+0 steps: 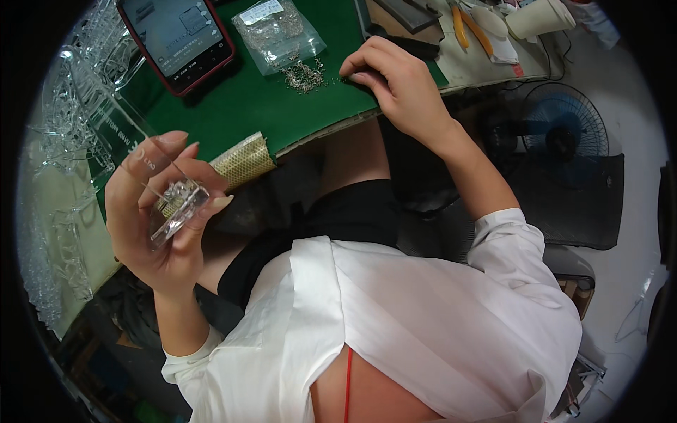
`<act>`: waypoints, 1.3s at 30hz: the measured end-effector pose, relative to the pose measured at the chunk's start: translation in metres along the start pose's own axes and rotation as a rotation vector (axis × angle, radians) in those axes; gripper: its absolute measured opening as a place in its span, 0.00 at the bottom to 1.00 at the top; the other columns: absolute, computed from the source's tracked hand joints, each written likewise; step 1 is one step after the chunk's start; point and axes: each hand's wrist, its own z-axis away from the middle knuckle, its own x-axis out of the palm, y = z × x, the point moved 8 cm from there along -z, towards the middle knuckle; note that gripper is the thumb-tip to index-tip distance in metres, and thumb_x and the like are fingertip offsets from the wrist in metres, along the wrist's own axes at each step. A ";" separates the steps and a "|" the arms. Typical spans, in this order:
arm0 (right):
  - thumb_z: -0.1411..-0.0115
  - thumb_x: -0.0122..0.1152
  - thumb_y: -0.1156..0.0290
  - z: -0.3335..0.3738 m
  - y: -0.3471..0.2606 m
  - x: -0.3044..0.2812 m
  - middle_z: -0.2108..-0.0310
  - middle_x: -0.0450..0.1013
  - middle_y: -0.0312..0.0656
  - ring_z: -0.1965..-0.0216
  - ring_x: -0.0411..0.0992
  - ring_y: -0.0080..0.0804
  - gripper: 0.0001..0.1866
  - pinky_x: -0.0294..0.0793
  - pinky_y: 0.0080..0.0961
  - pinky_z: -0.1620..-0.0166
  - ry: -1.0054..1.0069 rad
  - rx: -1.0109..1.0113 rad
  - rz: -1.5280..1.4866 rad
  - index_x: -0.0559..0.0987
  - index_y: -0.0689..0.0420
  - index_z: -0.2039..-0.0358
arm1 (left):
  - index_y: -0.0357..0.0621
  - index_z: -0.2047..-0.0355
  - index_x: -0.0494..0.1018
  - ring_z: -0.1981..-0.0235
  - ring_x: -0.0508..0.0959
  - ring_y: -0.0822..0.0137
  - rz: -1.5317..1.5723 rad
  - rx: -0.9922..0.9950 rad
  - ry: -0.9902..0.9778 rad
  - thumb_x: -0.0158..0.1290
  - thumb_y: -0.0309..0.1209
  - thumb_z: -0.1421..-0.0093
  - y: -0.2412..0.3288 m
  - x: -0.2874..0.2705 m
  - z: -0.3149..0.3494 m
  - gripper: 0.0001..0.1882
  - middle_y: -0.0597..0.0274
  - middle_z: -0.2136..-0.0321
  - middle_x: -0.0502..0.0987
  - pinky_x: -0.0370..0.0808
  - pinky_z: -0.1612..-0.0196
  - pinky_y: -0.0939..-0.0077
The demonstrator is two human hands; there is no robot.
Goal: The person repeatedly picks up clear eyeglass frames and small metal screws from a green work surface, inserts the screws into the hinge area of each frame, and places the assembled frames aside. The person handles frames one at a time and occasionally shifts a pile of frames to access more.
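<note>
On the left, my left hand (159, 211) is raised near the table's edge, its fingers closed around a clear plastic piece (180, 201). A thin transparent plate with printed marks rises from that piece past the fingertips. Over the green mat (254, 99), my right hand (398, 84) is closed, thumb and forefinger pressed together near the surface. Whatever is between those fingertips is too small or hidden. Just left of them lies a loose pile of tiny metal parts (305, 76). It sits at the mouth of a clear plastic bag (278, 35) holding more such parts.
A phone (180, 46) in a red case lies at the back left. Clear plastic pieces (67, 127) heap along the left side. A gold patterned roll (243, 162) is at the table's edge. Orange-handled pliers (474, 32), a white cup (539, 19) and a fan (564, 134) are at right.
</note>
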 end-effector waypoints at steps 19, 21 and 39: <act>0.46 0.59 0.76 -0.011 -0.003 0.008 0.72 0.67 0.40 0.70 0.70 0.38 0.05 0.69 0.29 0.67 -0.178 -0.144 0.063 0.72 0.60 0.69 | 0.32 0.44 0.57 0.73 0.76 0.65 -0.028 -0.139 -0.006 0.51 0.37 0.40 -0.010 0.008 -0.006 0.30 0.52 0.76 0.74 0.75 0.56 0.62; 0.46 0.60 0.74 -0.011 -0.002 0.011 0.72 0.67 0.40 0.70 0.69 0.38 0.07 0.69 0.30 0.67 -0.170 -0.133 0.068 0.71 0.60 0.69 | 0.32 0.43 0.56 0.74 0.76 0.65 -0.005 -0.152 -0.007 0.51 0.39 0.40 -0.010 0.008 -0.008 0.31 0.52 0.76 0.75 0.75 0.56 0.63; 0.43 0.53 0.76 -0.027 -0.026 -0.035 0.73 0.67 0.42 0.71 0.67 0.37 0.02 0.67 0.26 0.65 0.008 -0.089 -0.321 0.71 0.60 0.70 | 0.30 0.42 0.58 0.69 0.80 0.67 0.181 -0.052 -0.095 0.58 0.25 0.47 0.008 0.065 -0.050 0.34 0.43 0.46 0.67 0.78 0.69 0.80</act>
